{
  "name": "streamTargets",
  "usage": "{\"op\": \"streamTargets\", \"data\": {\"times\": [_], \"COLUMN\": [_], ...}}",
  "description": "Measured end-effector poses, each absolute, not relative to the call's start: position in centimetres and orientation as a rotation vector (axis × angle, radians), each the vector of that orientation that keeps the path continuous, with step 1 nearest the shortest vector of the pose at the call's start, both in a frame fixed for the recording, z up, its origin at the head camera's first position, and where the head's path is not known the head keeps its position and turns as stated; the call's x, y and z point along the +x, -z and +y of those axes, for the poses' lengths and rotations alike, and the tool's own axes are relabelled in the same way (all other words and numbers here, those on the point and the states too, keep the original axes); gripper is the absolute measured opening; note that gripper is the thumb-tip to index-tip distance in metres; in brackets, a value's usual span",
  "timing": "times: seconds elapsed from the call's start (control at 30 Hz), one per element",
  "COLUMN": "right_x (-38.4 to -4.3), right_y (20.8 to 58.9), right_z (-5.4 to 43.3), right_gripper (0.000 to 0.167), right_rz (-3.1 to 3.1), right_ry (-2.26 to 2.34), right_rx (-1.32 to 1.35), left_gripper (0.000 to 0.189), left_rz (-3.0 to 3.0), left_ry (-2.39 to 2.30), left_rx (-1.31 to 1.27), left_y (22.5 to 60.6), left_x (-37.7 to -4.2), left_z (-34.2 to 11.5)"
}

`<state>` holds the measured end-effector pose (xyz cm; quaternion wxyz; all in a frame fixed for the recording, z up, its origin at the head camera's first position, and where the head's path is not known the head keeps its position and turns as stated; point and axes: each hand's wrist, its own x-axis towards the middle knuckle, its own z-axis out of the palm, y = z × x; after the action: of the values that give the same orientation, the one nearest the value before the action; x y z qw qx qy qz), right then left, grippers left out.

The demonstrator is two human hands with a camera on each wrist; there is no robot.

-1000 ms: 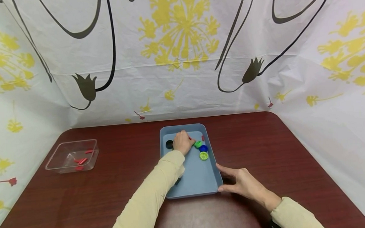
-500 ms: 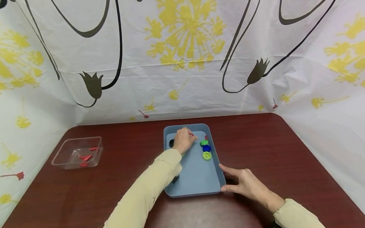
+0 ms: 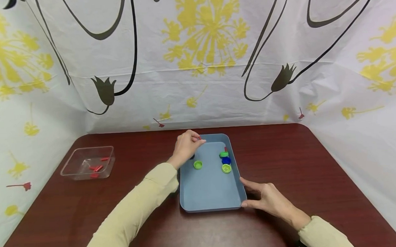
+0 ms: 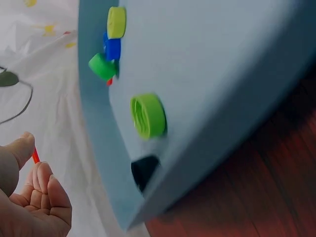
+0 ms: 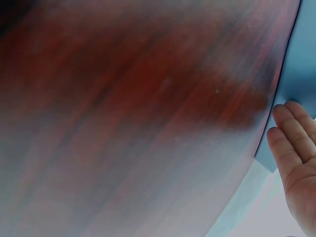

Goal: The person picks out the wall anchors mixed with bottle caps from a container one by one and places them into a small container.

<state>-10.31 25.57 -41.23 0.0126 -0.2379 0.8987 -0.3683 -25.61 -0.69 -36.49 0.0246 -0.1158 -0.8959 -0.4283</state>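
My left hand pinches a small red stick between thumb and fingertips, above the far left corner of the blue-grey tray. Inside the tray, a light green bottle cap lies near the left side. A black cap sits close to the corner, partly hidden by the hand in the head view. Along the right wall are a green cap, a blue cap and a yellow-green cap, with another red stick behind them. My right hand touches the tray's right side with extended fingers.
A clear plastic box holding several red sticks stands on the left of the dark wooden table. A patterned white cloth hangs behind the table and at both sides.
My left hand has lifted the red stick from among the caps and moved left toward the tray's far left corner. My right hand stays against the tray. The head view has shifted slightly.
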Motion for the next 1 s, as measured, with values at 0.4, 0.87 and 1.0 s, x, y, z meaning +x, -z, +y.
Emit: {"op": "streamTargets", "data": {"times": [0.4,0.87,1.0], "right_x": [-10.3,-10.4,-10.5], "right_y": [41.4,41.4,41.5], "right_z": [25.5,25.5,25.4], "right_gripper": [0.072,0.072,0.072], "right_rz": [2.8,2.798,2.796], "right_ry": [1.157,1.181,1.187], "right_rx": [-0.742,-0.746,-0.758], "left_gripper": [0.035,0.04,0.042], "left_rz": [-2.664,-2.592,-2.618], "left_ry": [1.375,1.121,1.044], "left_rx": [-0.127,0.156,0.202], "left_y": [36.3,36.1,36.3], "left_x": [-24.7,-23.6,-23.1], "left_z": [-9.3,-20.3,-22.9]}}
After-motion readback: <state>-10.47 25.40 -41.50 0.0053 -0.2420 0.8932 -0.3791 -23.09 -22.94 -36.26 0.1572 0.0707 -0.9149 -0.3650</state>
